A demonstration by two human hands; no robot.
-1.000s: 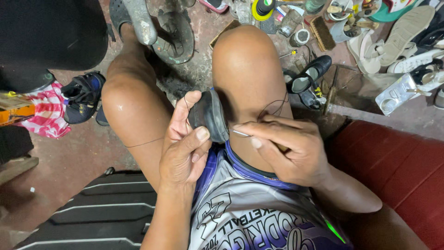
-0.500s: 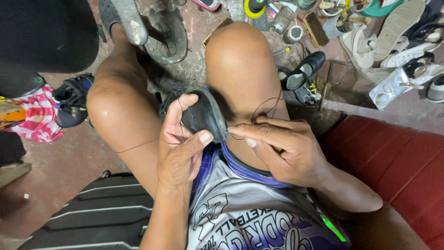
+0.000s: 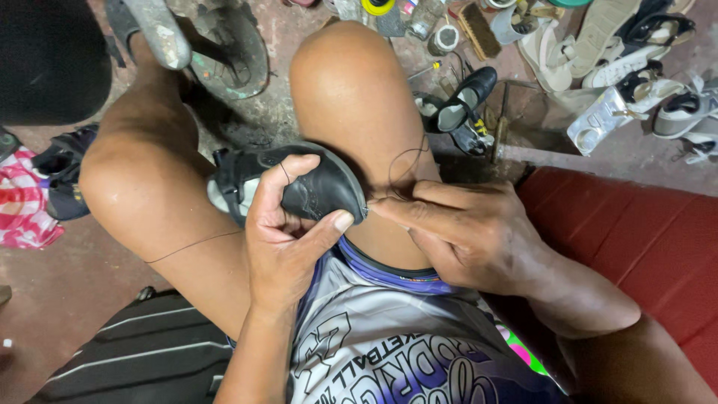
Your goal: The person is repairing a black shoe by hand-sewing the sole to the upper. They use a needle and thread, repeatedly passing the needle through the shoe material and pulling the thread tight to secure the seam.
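Biggest thing in view is the person's own legs, both knees up, with a printed grey and purple jersey (image 3: 389,352) low in the middle. A red seat (image 3: 651,247) fills the right side, and a black striped bag (image 3: 127,352) sits bottom left on the reddish floor (image 3: 60,299).

Between the thighs is the black shoe (image 3: 299,183), small, resting against the inside of the right knee with its toe pointing toward the right hand. The left hand (image 3: 288,239) is wrapped around it: fingers curled over the top, thumb pressed along the sole edge near the toe, so it's a firm hold. The right hand (image 3: 464,228) is right at the toe tip, fingers pinched narrow together on something tiny there. Can't really make out a needle, too small. A thin dark thread (image 3: 407,168) loops up from that pinch against the knee, and another strand runs across the left thigh.

Up top there's an iron shoe last (image 3: 224,52) standing on the floor past the knees. To the right of it, a black heeled shoe (image 3: 464,101) lies near the right knee, then a messy pile of pale sandals and sneakers (image 3: 636,67) spread in the top right corner. A brush (image 3: 479,30) and a few small tins sit near them. Pink checked cloth (image 3: 26,202) at the far left edge.
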